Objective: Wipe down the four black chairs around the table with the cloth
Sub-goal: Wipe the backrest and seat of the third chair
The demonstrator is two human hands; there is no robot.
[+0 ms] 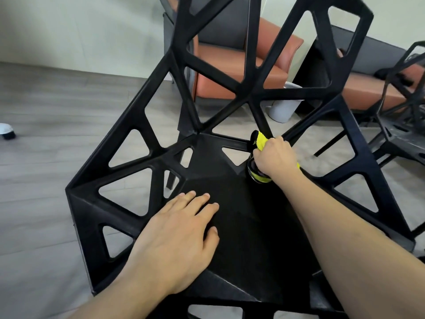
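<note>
— One cloth point(261, 140), item first: yellow with black parts, soft and bunched, pressed to the right rear of the seat where a back strut meets it.

— Held how?

— Right hand point(274, 155) grips it, fingers curled round the wad. Left hand point(178, 236) lies flat on the seat's middle, fingers straight and slightly spread, holding nothing.

— Chairs, counted?

— Two in sight. Near black chair point(230, 180): one, hard matte shell, faceted seat, back and sides a lattice of angular bars with triangular openings. Second black chair point(400, 125): one, same lattice, at the right edge, partly cut off.

— Beyond them?

— Two upholstered seats: an armchair point(232, 63) with an orange cushion and dark frame, and a sofa point(363, 88) alike in colour. One pale cylindrical bin point(282, 109) between them. Floor point(57, 146) of grey wood-grain planks. One small white-and-black object point(7, 132) at the left edge; I cannot tell what.
</note>
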